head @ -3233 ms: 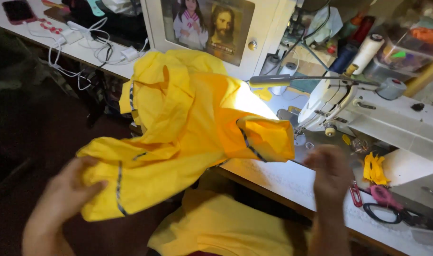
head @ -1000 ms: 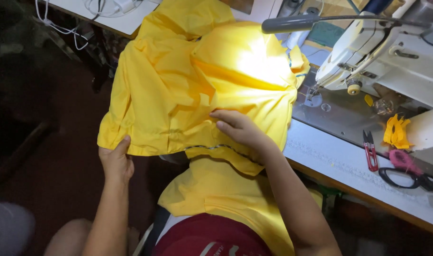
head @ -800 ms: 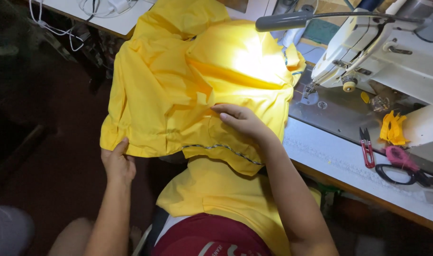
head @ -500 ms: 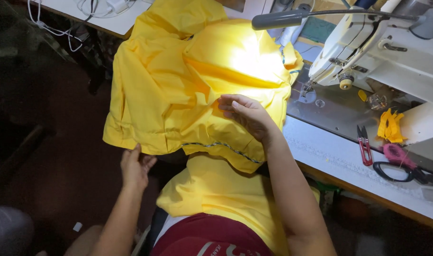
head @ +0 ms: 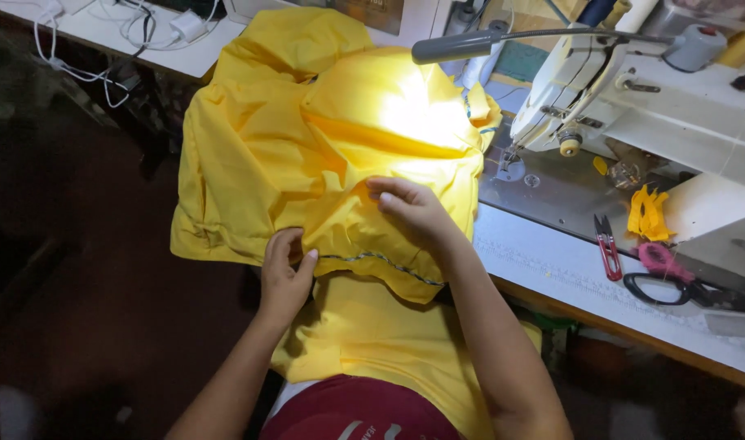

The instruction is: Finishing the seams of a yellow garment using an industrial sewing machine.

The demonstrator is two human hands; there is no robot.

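A large yellow garment [head: 307,155] lies heaped over the left end of the sewing table and hangs off its front edge. My left hand [head: 284,273] pinches its lower hem, beside a grey striped trim [head: 381,261]. My right hand [head: 409,208] presses flat on the fabric just above that trim, fingers pointing left. More yellow cloth [head: 381,342] lies across my lap below the hem. The white sewing machine [head: 633,90] stands to the right of the garment, its lamp [head: 454,45] shining on the fabric.
Red thread snips [head: 607,244] and pink-handled scissors [head: 674,281] lie on the table [head: 552,269] right of my arm. Yellow fabric scraps [head: 645,213] sit by the machine base. White cables and a charger [head: 144,24] lie on a bench at the top left. Dark floor lies left.
The garment went from held up in the air to spread on the table. In the last second my left hand moved right along the hem, toward my right hand.
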